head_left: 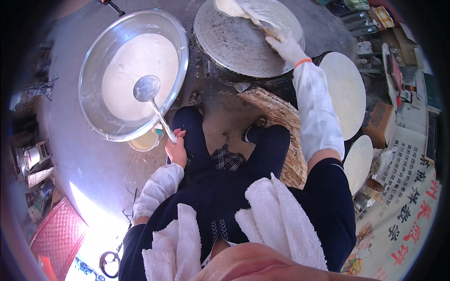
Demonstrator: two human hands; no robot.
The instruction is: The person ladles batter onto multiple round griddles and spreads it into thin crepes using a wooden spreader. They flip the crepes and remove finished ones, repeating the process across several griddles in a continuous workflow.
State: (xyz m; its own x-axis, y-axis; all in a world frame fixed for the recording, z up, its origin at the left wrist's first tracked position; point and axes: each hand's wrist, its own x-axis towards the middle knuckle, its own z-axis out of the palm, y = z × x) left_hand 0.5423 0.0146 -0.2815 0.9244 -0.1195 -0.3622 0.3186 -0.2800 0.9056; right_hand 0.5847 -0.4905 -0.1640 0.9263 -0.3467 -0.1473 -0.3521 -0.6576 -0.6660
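Observation:
My left hand (176,151) grips the handle of a metal ladle (147,88), its bowl over pale batter (121,77) in a wide metal basin (89,102). My right hand (286,47), in a white glove with an orange band at the wrist, holds a wooden-handled spreader (258,24) on a round griddle (242,52). Pale batter (230,7) lies at the griddle's far edge, and a thin streaked film covers part of its upper right. The spreader's far end merges with the batter, so its shape cannot be told.
Two round pale discs (342,95) (358,165) stand to the right of my right arm. A worn wooden board (291,140) leans below the griddle. A small tub (144,140) sits under the basin's near rim. A cardboard box (379,121) and a printed banner (397,196) are at the right.

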